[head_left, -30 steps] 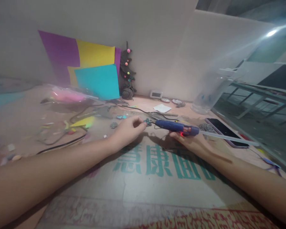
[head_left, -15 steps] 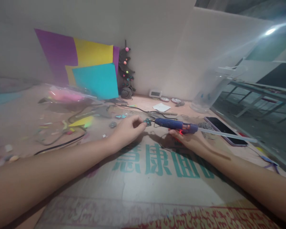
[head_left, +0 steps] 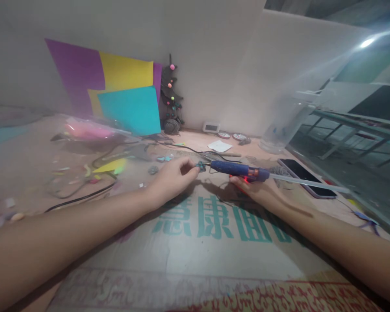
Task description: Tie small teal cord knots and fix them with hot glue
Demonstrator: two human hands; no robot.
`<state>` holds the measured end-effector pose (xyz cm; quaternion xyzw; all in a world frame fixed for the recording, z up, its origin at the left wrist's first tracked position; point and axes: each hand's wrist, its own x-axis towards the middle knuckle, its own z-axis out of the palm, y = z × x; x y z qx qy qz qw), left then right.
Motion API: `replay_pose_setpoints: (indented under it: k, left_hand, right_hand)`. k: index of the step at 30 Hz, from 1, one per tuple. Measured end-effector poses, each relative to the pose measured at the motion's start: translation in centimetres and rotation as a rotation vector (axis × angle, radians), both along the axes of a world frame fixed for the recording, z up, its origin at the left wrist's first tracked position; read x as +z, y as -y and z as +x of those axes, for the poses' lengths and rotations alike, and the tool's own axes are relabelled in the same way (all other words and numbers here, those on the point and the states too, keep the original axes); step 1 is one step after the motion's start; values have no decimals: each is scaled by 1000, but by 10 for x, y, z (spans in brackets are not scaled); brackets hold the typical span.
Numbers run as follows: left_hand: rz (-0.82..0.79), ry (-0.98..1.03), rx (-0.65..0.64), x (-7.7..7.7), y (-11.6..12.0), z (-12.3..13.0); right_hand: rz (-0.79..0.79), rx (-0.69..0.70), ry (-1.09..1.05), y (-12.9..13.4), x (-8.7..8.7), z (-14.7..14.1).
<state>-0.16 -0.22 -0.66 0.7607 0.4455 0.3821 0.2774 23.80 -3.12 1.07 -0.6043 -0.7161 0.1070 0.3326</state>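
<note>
My right hand (head_left: 255,188) is wrapped round a blue glue gun (head_left: 230,169), which lies nearly level and points left. A red light glows near its handle, and a long translucent glue stick (head_left: 308,183) sticks out of its back end. Between thumb and fingertips, my left hand (head_left: 173,180) pinches a small dark teal piece (head_left: 200,166), its exact shape too small to make out. The metal nozzle is at this piece and seems to touch it. Both hands are just above the printed board (head_left: 198,255).
Behind the hands lie a white paper scrap (head_left: 220,146), black cords and small teal pieces (head_left: 165,159). Coloured sheets (head_left: 130,108) lean on the wall beside a dark tree-shaped ornament (head_left: 172,95). On the right are a phone (head_left: 307,177) and a clear plastic jug (head_left: 279,130).
Both hands, the glue gun and the small piece keep almost the same positions. The whole view has shifted very slightly.
</note>
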Motion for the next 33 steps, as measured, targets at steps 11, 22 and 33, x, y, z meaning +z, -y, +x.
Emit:
replay_pose_setpoints:
  k: [11,22,33]
  left_hand:
    - [-2,-1,-10,1,0,0]
    - [-22,12,-9,1,1,0]
    - [-79,65,11,2,-1,0]
  right_hand:
    - [7,-35,57,1,0,0]
    - [-3,-15,23,1,-1,0]
    - [5,3,20,2,0,-1]
